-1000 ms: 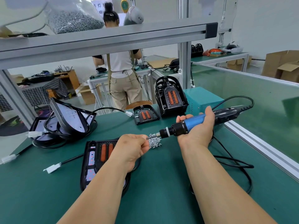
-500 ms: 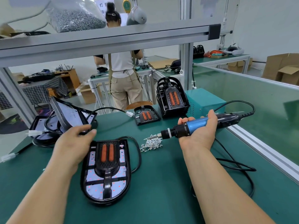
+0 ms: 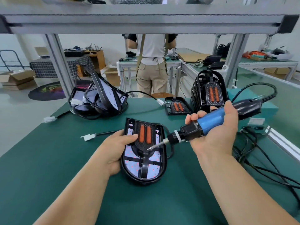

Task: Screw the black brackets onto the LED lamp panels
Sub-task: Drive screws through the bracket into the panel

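One lamp panel (image 3: 144, 159) lies flat on the green surface (image 3: 48, 159), directly in front of the person, with a black bracket (image 3: 145, 144) seated on its upper face. The left hand (image 3: 116, 148) clamps the panel's left edge, thumb laid across the bracket, fingers under the rim. The right hand (image 3: 215, 132) is wrapped around the blue electric screwdriver (image 3: 207, 123), held at a slant; the bit tip (image 3: 150, 148) carries what appears to be a screw and sits at, or just above, the bracket's lower right portion. Whether any screw is already driven into this bracket cannot be told. Judged progress: this unit is at the fastening step, bracket placed, screws pending. A pile of panels (image 3: 100, 98) with cables lies at the far left; whether they carry brackets cannot be told. A loose bracket (image 3: 177, 106) and an upright stack of brackets (image 3: 209, 91) at the far right suggest further units remain.
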{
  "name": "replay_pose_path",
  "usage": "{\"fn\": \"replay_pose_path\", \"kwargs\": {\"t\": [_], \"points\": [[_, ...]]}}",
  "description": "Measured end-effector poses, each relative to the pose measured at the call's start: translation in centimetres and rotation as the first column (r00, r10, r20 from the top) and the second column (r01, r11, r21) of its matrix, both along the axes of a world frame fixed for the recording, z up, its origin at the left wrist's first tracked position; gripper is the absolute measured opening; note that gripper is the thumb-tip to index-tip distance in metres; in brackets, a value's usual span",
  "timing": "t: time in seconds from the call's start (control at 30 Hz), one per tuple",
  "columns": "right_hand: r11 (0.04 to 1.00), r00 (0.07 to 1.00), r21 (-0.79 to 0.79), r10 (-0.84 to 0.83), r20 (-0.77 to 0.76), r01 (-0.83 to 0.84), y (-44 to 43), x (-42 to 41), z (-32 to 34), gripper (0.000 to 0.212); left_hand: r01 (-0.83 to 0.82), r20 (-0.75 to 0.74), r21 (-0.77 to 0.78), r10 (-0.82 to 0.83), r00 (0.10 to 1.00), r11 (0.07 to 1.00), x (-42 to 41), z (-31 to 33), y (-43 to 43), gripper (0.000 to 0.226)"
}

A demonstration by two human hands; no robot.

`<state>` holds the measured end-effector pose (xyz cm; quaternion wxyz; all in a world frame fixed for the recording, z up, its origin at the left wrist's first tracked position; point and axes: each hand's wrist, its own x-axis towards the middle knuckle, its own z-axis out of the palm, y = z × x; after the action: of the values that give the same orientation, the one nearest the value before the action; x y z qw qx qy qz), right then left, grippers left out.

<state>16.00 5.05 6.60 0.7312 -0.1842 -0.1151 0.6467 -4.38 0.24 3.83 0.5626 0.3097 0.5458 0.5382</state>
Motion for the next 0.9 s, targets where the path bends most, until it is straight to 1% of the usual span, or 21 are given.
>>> {"fn": "replay_pose_path", "kwargs": {"t": [0.1,0.23,0.4,0.53,0.9], "points": [[0.998,0.999,0.029,0.047,0.025,-0.047,-1.0,-1.4,0.1,0.041,0.0,0.023,0.079,-0.001,1.0,0.997,0.2,-0.1,0.0,0.018],[0.995,0.997,0.075,0.056,0.061,-0.06,-1.9,-2.2,0.2,0.041,0.054,-0.042,0.197,-0.046,0.998,0.979,0.4,0.0,0.0,0.024],[0.989,0.994,0.139,0.033,0.1,-0.047,-2.5,-2.7,0.2,0.033,0.07,-0.093,0.264,-0.047,0.995,0.962,0.8,0.1,-0.1,0.029],[0.988,0.994,0.151,0.018,0.108,-0.034,-2.5,-2.8,0.2,0.037,0.074,-0.097,0.289,-0.048,0.994,0.954,1.0,0.2,-0.1,0.03],[0.98,0.989,0.197,-0.007,0.149,-0.023,-3.0,-2.8,0.6,0.034,0.065,-0.075,0.287,-0.045,0.996,0.956,1.2,0.3,-0.3,0.03]]}}
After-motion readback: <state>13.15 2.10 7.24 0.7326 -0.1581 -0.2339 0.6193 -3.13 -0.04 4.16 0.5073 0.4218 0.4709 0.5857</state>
